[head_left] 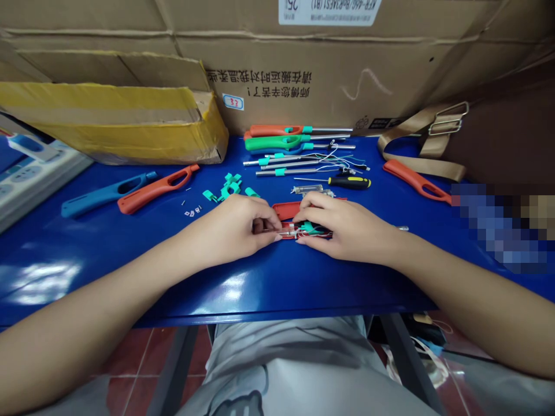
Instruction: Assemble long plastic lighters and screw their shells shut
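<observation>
While the left hand [240, 225] curls at one end of the open red lighter shell [285, 227], its thumb and forefinger stand nearly together, and one cannot tell what is pinched between them. The right hand [347, 224], partly closed, holds the other end between thumb and fingers, around a green insert [309, 227] and thin white wires. This shell lies low on the blue table [260, 289], between both hands; just behind it lies another red shell half [284, 211]. Farther off are a yellow-and-black screwdriver [349, 182], metal tubes with wires [286, 171] and loose green plastic parts [232, 185]. At the back, the cardboard [368, 55] carries upside-down Chinese print, readable as 请在搬运时对我温柔些 and 师傅您辛苦了!. Its white label [327, 10], also upside-down, begins "KFR-46G/" and shows "25". One small blue-edged sticker [233, 102] bears red handwriting, apparently "33".
</observation>
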Available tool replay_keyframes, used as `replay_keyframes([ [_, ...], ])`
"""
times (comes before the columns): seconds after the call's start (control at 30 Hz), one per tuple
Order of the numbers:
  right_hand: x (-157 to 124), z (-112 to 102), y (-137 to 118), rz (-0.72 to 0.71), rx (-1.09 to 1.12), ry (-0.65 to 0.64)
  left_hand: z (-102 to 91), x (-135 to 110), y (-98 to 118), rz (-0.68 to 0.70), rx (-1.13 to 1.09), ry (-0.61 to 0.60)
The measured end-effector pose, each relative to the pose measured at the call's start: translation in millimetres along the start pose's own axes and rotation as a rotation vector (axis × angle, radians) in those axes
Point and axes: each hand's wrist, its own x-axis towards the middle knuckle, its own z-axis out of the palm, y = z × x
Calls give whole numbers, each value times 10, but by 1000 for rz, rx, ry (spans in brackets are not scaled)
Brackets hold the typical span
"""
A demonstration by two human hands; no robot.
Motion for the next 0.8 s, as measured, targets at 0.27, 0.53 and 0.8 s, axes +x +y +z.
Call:
replay_keyframes([
  [0.27,-12,-21,-15,14,25,-20,-47,-31,5,-2,41,-36],
  [0.53,-8,-8,-23,-2,98,16,30,-2,-60,17,49,18],
  [0.8,-6,5,-39,-4,116,54,61,-2,-77,-21,52,28],
])
